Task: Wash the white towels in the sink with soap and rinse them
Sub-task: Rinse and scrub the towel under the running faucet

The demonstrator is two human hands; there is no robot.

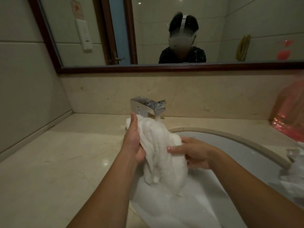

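Gripping the bunched white towel (pixel 158 145) from both sides, the left hand (pixel 134 142) and right hand (pixel 194 152) curl their fingers around it, holding it above the sink (pixel 238 145) so faucet (pixel 148 106) water runs through the folds between them.

Sink (pixel 256 155) set in counter (pixel 49 162). Faucet (pixel 148 106) at sink's 12 o'clock. Towel (pixel 161 155) above basin, between hands. Plastic bag (pixel 289 116) on counter, 2 o'clock. Mirror (pixel 164 30) behind faucet.

Beige marble counter (pixel 49 162) carries chrome faucet (pixel 148 106), inset sink (pixel 246 155), and pink bag (pixel 291 116).
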